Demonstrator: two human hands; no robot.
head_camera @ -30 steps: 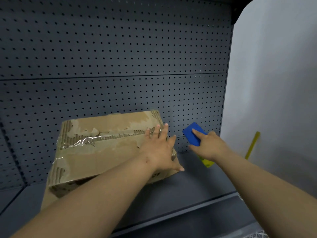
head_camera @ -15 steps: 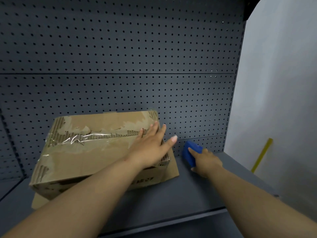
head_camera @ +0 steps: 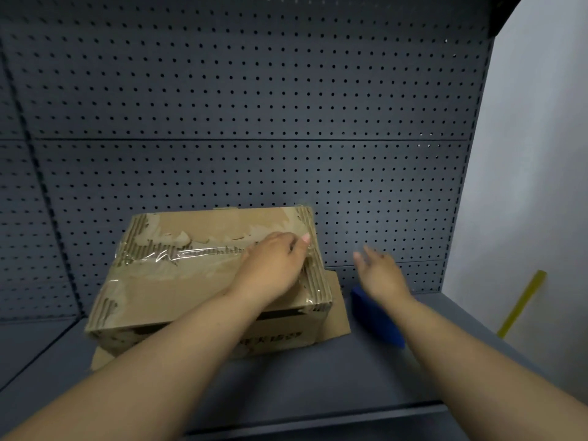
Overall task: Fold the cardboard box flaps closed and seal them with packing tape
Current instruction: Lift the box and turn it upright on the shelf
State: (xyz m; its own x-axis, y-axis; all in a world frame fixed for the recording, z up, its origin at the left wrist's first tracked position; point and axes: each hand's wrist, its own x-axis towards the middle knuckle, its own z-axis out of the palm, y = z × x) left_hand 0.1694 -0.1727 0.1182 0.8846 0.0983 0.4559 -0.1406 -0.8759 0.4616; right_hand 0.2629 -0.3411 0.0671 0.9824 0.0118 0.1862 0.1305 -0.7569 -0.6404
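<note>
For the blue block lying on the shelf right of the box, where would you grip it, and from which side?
Grip the blue block across its two long faces, coming from above. It lies flat on the shelf, running front to back, with bare shelf on both sides. The right hand hovers open over its far end, probably best placed for that.

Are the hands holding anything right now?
No. The left hand lies flat on the taped box top. The right hand hovers open above the blue thing on the shelf.
</note>
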